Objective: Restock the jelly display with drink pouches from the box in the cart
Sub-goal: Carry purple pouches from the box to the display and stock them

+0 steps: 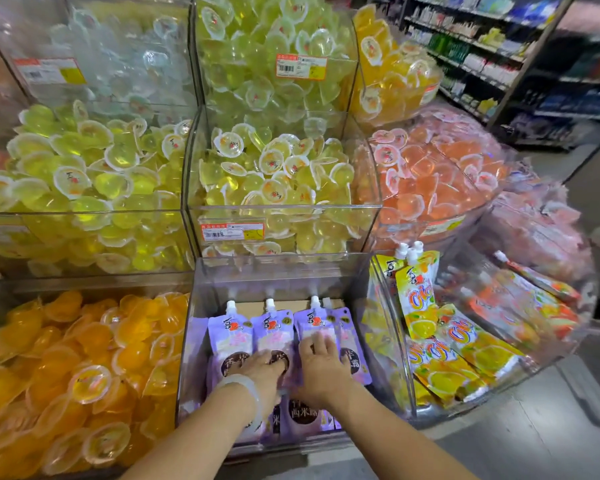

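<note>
Purple pouches (272, 336) lie under both palm-down hands, left (262, 367) and right (321, 363), fingers pressing flat.

Illumination is bright and even, apparently from overhead store lighting; shadows are faint. White glare streaks the clear acrylic bins (284, 216) and glints off the jelly cups (84, 174). Wide-angle distortion bows bin edges and tilts the store shelves (482, 53) at upper right. Centre is reasonably sharp; the upper left corner and far right margin are soft and blurred. Colours saturated, slightly overexposed.
</note>
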Available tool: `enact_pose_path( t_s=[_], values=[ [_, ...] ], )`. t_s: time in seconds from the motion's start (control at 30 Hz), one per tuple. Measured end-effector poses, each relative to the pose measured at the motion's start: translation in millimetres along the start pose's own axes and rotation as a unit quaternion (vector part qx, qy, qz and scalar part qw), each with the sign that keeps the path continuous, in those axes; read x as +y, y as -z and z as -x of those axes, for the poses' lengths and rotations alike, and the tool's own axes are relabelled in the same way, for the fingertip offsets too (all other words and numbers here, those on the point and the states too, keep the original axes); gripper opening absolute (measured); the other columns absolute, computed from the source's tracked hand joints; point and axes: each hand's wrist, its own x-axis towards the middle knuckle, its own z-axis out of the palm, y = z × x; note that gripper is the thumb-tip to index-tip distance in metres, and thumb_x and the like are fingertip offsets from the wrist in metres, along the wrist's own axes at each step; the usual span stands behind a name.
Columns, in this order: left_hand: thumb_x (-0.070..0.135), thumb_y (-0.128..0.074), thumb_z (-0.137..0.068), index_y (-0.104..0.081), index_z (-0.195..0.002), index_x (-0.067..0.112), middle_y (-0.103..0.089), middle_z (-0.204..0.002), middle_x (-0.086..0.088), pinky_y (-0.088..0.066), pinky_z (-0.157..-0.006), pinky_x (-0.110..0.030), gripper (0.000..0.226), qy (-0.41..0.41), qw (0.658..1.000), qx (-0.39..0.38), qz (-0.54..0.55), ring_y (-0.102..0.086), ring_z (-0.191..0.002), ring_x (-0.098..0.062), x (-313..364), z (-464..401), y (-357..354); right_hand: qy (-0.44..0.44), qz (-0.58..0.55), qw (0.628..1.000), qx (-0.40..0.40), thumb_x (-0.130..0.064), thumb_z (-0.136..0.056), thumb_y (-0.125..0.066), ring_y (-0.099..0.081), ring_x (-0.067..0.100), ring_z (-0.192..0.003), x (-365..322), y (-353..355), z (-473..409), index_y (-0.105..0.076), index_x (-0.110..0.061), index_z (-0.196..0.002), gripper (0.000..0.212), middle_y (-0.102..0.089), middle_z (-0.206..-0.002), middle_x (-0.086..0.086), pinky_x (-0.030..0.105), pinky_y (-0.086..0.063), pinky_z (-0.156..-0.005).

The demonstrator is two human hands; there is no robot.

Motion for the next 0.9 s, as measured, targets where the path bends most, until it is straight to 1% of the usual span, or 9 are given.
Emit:
enact_pose_path(
  t_s=[0.1,0.17,0.23,0.37,0.5,0.57,0.63,0.73,0.9],
  values=[
    [0.040,-0.047,-0.093,-0.029,-0.141,0.024,-0.016,-0.156,-0.007,-0.023,-0.116,-0.042,0.054,0.023,1.000,-0.003,-0.011,-0.014,-0.146,-0.026,7.1,2.7,4.3,0.069,0.006,0.997,-0.034,-0.029,-0.082,-0.066,0.000,0.034,-0.147,16.5,5.0,2.4,-0.028,-0.014,-0.144,0.075,-0.004,-0.157,0.012,0.048,-0.019,-0.117],
    [0.038,-0.048,-0.092,-0.027,-0.143,0.024,-0.013,-0.157,-0.009,-0.022,-0.117,-0.044,0.057,0.046,0.999,-0.013,-0.026,-0.011,-0.146,-0.029,13.1,4.5,7.6,0.097,-0.022,0.994,-0.044,-0.027,-0.081,-0.069,-0.005,0.031,-0.147,25.9,12.7,3.6,-0.029,-0.012,-0.146,0.077,-0.011,-0.157,0.010,0.035,-0.015,-0.119],
    [0.035,-0.048,-0.093,-0.024,-0.145,0.023,-0.009,-0.157,-0.010,-0.020,-0.117,-0.044,0.058,0.075,0.996,-0.019,-0.036,-0.008,-0.146,-0.032,21.0,8.7,11.8,0.106,-0.041,0.993,-0.036,-0.028,-0.085,-0.067,-0.004,0.029,-0.147,31.1,22.1,9.0,-0.029,-0.007,-0.145,0.074,-0.012,-0.157,0.013,0.029,-0.010,-0.118],
    [0.025,-0.048,-0.093,-0.014,-0.150,0.023,-0.014,-0.156,-0.005,-0.018,-0.118,-0.041,0.066,0.100,0.992,0.044,-0.054,-0.013,-0.146,-0.026,54.9,20.7,42.1,0.122,-0.035,0.992,0.020,-0.026,-0.090,-0.058,-0.012,0.033,-0.144,31.6,55.1,30.5,-0.038,-0.003,-0.137,0.056,-0.023,-0.149,0.025,0.037,-0.016,-0.116],
    [0.025,-0.058,-0.087,-0.037,-0.136,0.013,-0.038,-0.139,-0.007,-0.037,-0.106,-0.039,0.055,0.081,0.980,0.175,-0.055,-0.037,-0.132,-0.028,113.4,27.1,100.4,0.167,-0.050,0.974,0.144,-0.029,-0.084,-0.064,-0.038,0.034,-0.131,60.0,113.9,58.3,-0.050,-0.012,-0.129,0.050,-0.046,-0.132,0.017,0.044,-0.038,-0.106],
    [0.032,-0.064,-0.082,-0.039,-0.135,0.016,-0.043,-0.136,-0.009,-0.039,-0.105,-0.038,0.061,0.046,0.971,0.226,-0.069,-0.040,-0.129,-0.030,146.9,27.4,126.5,0.146,-0.037,0.967,0.204,-0.026,-0.084,-0.063,-0.042,0.032,-0.128,95.7,144.6,79.9,-0.048,-0.013,-0.131,0.051,-0.048,-0.133,0.017,0.040,-0.041,-0.104],
    [0.039,-0.069,-0.077,-0.036,-0.139,0.018,-0.044,-0.138,-0.012,-0.038,-0.106,-0.038,0.073,0.001,0.967,0.239,-0.089,-0.041,-0.129,-0.032,188.8,24.0,140.9,0.086,-0.005,0.968,0.234,-0.024,-0.085,-0.061,-0.042,0.034,-0.129,143.4,166.0,105.7,-0.043,-0.009,-0.133,0.054,-0.046,-0.136,0.018,0.040,-0.040,-0.102],
    [0.043,-0.071,-0.076,-0.030,-0.142,0.017,-0.040,-0.141,-0.012,-0.037,-0.106,-0.038,0.082,-0.059,0.966,0.225,-0.115,-0.036,-0.132,-0.032,268.5,15.7,138.2,-0.018,0.002,0.969,0.244,-0.029,-0.088,-0.059,-0.045,0.038,-0.124,225.4,164.4,135.1,-0.043,-0.008,-0.130,0.050,-0.047,-0.132,0.019,0.043,-0.041,-0.100],
    [0.046,-0.075,-0.069,-0.037,-0.137,0.015,-0.039,-0.140,-0.011,-0.036,-0.108,-0.041,0.083,-0.180,0.960,0.172,-0.130,-0.036,-0.132,-0.032,404.2,-15.6,95.6,-0.175,-0.032,0.958,0.226,-0.033,-0.088,-0.059,-0.044,0.034,-0.127,349.5,124.9,199.0,-0.041,-0.010,-0.134,0.054,-0.045,-0.138,0.013,0.042,-0.042,-0.101]
  ],
)
